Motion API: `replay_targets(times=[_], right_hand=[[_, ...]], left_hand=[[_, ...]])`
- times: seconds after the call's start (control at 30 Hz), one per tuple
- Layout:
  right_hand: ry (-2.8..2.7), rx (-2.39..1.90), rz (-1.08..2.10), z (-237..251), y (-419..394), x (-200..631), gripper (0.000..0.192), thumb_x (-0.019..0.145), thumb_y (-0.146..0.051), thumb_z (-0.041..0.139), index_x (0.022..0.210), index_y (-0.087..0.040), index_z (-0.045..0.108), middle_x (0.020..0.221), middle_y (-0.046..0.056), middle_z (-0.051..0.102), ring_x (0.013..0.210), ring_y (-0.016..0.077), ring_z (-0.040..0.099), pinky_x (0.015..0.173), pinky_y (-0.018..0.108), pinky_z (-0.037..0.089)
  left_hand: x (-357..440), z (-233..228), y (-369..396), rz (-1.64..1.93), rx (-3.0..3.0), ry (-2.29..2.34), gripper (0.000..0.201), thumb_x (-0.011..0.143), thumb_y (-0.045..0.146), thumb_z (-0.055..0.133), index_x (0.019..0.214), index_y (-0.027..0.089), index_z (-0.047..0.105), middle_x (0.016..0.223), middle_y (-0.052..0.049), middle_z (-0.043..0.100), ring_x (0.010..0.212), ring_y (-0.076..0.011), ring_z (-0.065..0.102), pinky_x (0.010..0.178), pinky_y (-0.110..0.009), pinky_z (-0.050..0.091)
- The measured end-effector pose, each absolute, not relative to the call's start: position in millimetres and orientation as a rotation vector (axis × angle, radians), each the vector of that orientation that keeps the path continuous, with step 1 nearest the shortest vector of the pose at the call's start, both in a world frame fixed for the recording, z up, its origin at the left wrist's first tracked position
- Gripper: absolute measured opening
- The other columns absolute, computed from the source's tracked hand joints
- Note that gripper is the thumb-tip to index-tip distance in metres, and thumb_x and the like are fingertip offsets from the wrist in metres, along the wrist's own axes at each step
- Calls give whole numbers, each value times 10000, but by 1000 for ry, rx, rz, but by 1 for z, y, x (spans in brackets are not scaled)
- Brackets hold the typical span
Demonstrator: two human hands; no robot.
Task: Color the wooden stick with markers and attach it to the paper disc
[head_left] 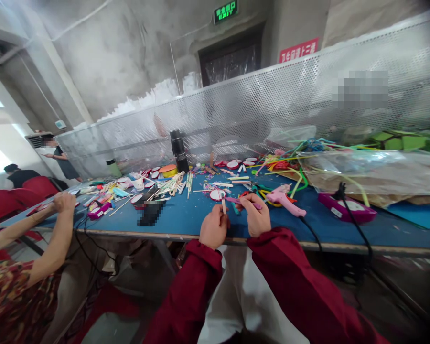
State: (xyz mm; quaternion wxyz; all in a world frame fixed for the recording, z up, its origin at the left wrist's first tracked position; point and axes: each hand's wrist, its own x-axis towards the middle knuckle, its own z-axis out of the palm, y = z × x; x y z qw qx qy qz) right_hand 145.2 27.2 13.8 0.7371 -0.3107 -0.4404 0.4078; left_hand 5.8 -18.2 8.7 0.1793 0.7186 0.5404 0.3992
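My left hand (214, 227) is closed around a short pale wooden stick (223, 204) that points upward. My right hand (257, 216) grips a thin pink-purple stick (236, 200) lying sideways, its tip close to the wooden stick. Both hands hover at the near edge of the blue table (186, 217), in dark red sleeves. Just beyond them lie a white round disc with a red rim (217, 194) and a pink glue gun (284, 199).
Loose sticks, discs and cups (165, 184) litter the table's middle. A black bottle (179, 151) stands at the back by a perforated metal screen (272, 105). A purple glue gun (346, 208) with black cable lies right. Another person's arms (53, 224) rest at the left.
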Motion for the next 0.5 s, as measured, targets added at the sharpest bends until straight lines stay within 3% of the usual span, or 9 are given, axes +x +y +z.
replay_targets(times=[0.5], right_hand=[[-943,-678,884,16,26,144,178,722,-339,719,634,-213,630,560,-22,617,542,127,565,538,246,463]], left_hand=[[6,6,-19,1145,2037,1515,206,977,180,435,1157,235,518,786,-3,712,786,-205,681,740,-301,476]])
